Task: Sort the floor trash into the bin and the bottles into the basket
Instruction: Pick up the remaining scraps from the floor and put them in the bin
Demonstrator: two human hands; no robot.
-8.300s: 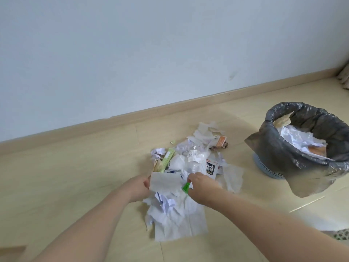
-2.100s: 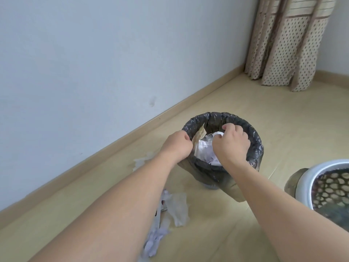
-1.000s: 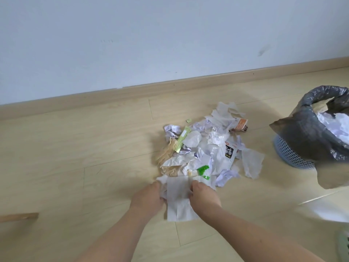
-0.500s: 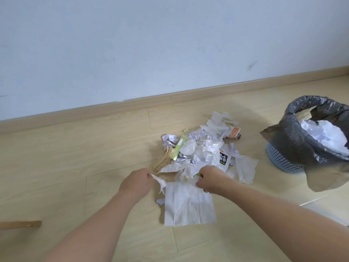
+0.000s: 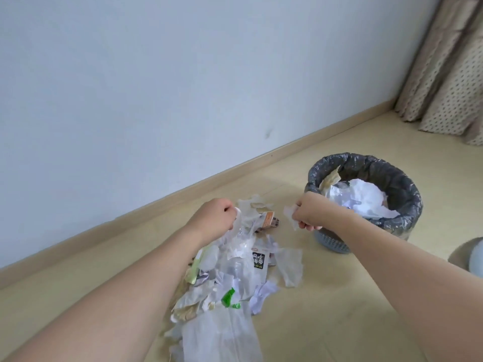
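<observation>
The pale wood-plank floor [image 5: 78, 278] carries the work, bounded at the far side by a grey-white wall [image 5: 183, 74].

1. Left hand [image 5: 214, 215]: fingers are curled around a scrap of white tissue [image 5: 239, 214] at the far edge of the litter. The hand is raised above the floor, probably to lift the scrap clear of the heap.

2. Floor trash: a loose pile of white paper and wrapper litter [image 5: 235, 270] lies on the floor between the two forearms, running from near the bottom edge to the far side. It includes a green plastic fragment [image 5: 228, 299], a black-and-white printed packet [image 5: 258, 259], an orange-printed packet [image 5: 269, 219] and a flat white tissue sheet [image 5: 222, 335] nearest the viewer. No bottle can be made out with certainty.

3. Right hand [image 5: 309, 214]: fingers are closed on a small piece of white paper [image 5: 290, 214]. The hand is held just left of the bin rim, apparently positioned for a drop into it.

4. Round blue mesh bin with a grey plastic liner [image 5: 407, 205]: it stands right of the pile and already holds crumpled white paper [image 5: 360, 199].

5. Far right: a patterned beige curtain [image 5: 449, 74] hangs in the corner. A pale rounded object [image 5: 473, 257] shows at the right edge; its identity cannot be determined.

Most of the litter is not yet sorted.
</observation>
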